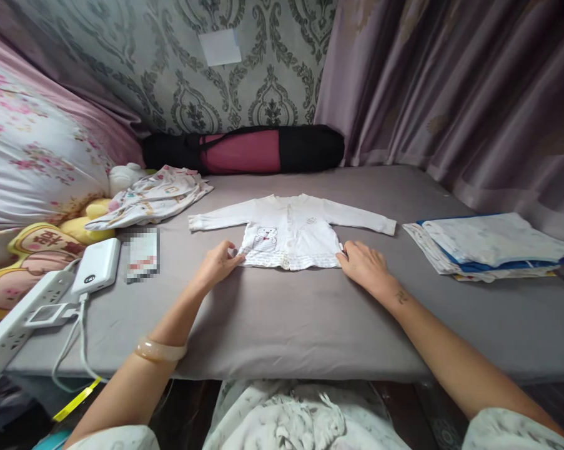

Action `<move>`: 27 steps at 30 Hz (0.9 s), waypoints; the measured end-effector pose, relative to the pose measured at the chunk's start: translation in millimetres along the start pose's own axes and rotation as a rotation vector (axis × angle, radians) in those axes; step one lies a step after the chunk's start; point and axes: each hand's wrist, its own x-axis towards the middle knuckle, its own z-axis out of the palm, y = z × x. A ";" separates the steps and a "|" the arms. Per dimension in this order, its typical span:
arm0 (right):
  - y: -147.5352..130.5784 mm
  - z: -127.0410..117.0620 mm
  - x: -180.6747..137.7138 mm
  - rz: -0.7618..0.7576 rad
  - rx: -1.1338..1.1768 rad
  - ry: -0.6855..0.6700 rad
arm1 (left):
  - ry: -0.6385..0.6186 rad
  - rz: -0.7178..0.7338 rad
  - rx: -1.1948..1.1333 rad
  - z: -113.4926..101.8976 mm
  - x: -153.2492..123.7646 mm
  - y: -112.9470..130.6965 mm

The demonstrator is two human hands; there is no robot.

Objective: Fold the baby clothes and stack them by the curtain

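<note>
A small white baby cardigan (300,234) lies flat, front side up, its sleeves stretched out to both sides. It has a row of buttons down the middle and a bear drawing low on one side. My left hand (220,261) pinches the bottom left corner of its hem. At the opposite hem corner, the fingers of my right hand (363,264) are closed on the cloth. Both fingertips partly cover the corners they hold.
Folded clothes (492,244) are stacked at the right. Crumpled patterned clothing (155,197) lies back left, near a power bank (95,265) and a power strip (24,312). A long black and red bag (242,150) lies along the wall.
</note>
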 end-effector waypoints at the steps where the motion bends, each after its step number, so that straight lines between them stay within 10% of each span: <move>1: -4.4 -3.1 -0.6 -0.075 -0.026 0.046 | 0.032 0.035 0.066 -2.6 -1.8 2.6; 5: -28.2 -8.0 6.6 -0.538 0.132 0.012 | 0.145 0.325 0.213 -5.0 -5.7 32.6; 10: -45.7 5.6 22.9 -0.757 0.379 -0.192 | -0.167 0.725 0.060 16.6 4.2 70.3; 27: -39.6 23.0 24.9 -0.671 0.577 -0.130 | -0.039 0.332 -0.315 41.9 10.7 70.2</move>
